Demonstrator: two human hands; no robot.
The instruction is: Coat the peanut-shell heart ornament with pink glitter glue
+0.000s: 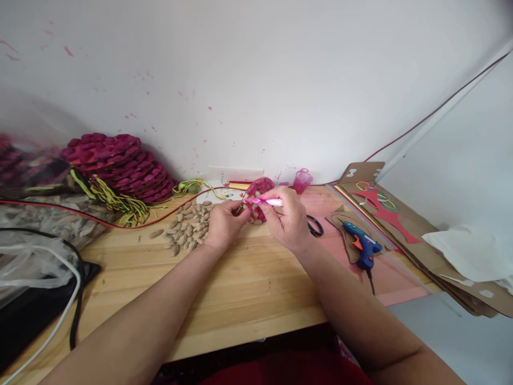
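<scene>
While pinched in left hand (224, 222), round magenta seed disc (260, 188); right hand (286, 219) tight around pink pen (270, 201).

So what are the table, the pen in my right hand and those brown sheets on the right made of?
Table: wood, seemingly, with visible grain and joined strips, smooth pale finish. Pen: probably plastic, glossy pink and white. Brown sheets: cardboard by the look, matt, flat, with cut edges.

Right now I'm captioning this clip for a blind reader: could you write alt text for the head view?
Over a wooden table, the right hand holds a pink pen to a round pink piece at the fingertips of the left hand. Seeds, scissors, a blue glue gun and stacked magenta discs lie around.
</scene>
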